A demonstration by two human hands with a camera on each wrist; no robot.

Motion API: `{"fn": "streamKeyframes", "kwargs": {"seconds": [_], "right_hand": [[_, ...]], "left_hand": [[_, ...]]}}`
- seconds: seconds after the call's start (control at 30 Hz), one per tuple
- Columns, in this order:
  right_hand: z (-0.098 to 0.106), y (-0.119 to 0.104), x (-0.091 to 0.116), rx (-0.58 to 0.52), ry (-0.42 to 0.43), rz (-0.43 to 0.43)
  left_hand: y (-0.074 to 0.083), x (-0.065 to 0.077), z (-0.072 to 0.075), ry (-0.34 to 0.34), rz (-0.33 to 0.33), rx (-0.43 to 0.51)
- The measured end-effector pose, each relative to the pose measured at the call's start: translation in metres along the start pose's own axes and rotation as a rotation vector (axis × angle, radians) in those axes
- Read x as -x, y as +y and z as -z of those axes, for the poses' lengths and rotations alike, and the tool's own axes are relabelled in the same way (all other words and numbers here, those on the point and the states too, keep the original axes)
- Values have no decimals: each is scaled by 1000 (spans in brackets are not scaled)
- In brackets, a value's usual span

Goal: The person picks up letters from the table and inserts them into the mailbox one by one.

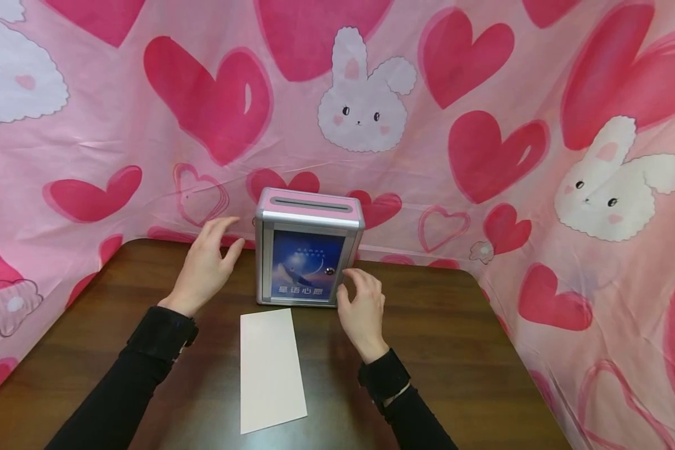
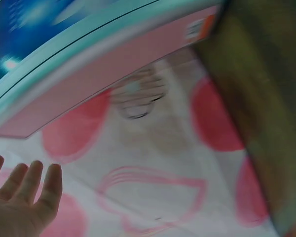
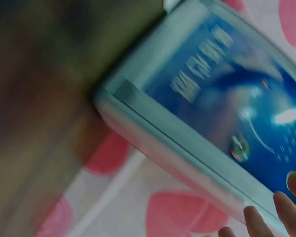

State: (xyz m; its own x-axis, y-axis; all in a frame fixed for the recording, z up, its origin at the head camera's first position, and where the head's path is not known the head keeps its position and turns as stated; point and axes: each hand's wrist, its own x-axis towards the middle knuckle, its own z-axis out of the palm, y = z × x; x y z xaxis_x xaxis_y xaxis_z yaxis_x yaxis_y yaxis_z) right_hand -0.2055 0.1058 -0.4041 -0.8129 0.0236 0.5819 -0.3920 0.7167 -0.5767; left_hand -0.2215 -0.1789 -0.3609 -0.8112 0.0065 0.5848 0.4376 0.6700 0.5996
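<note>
A box [image 1: 309, 215] with a pink slotted top and silver frame stands upright near the back of the table. Its front panel [image 1: 304, 265] is dark blue with white lettering and carries a small round lock [image 1: 329, 271] on the right. My left hand [image 1: 205, 265] is beside the box's left side, apart from it, fingers relaxed. My right hand [image 1: 364, 307] is by the lower right edge of the box, fingers loosely bent and holding nothing. In front of the box a white sheet of paper [image 1: 272, 372] lies flat on the table.
The brown wooden table [image 1: 444, 350] ends close behind the box. Pink cloth [image 1: 292, 125] printed with hearts and rabbits hangs behind the table and along both sides. Black bands [image 1: 160, 334] circle both wrists.
</note>
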Motion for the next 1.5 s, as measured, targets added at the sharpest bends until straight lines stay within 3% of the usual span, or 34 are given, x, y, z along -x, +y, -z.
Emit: {"fn": "streamKeyframes", "kwargs": {"seconds": [0.17,0.37,0.47,0.67,0.8,0.93,1.1,1.37,1.5], "right_hand": [[-10,6,22,86,-208,-45],[-13,13,42,134,-625,-82],[-13,15,51,166,-755,-82],[-15,11,62,223,-806,-53],[-14,6,64,180,-874,-58],[-14,4,65,123,-949,-75],[-13,3,68,123,-951,-81],[-14,3,71,146,-918,-76],[-13,2,71,162,-950,-103]], "left_hand": [[-20,20,-17,-172,88,-59],[-35,38,-34,-400,131,-179],[-40,47,-42,-482,151,-206],[-46,61,-53,-613,214,-275],[-44,64,-53,-677,270,-310],[-42,65,-52,-703,302,-346],[-42,68,-54,-719,308,-363],[-42,70,-55,-724,352,-278],[-43,69,-60,-711,392,-141]]}}
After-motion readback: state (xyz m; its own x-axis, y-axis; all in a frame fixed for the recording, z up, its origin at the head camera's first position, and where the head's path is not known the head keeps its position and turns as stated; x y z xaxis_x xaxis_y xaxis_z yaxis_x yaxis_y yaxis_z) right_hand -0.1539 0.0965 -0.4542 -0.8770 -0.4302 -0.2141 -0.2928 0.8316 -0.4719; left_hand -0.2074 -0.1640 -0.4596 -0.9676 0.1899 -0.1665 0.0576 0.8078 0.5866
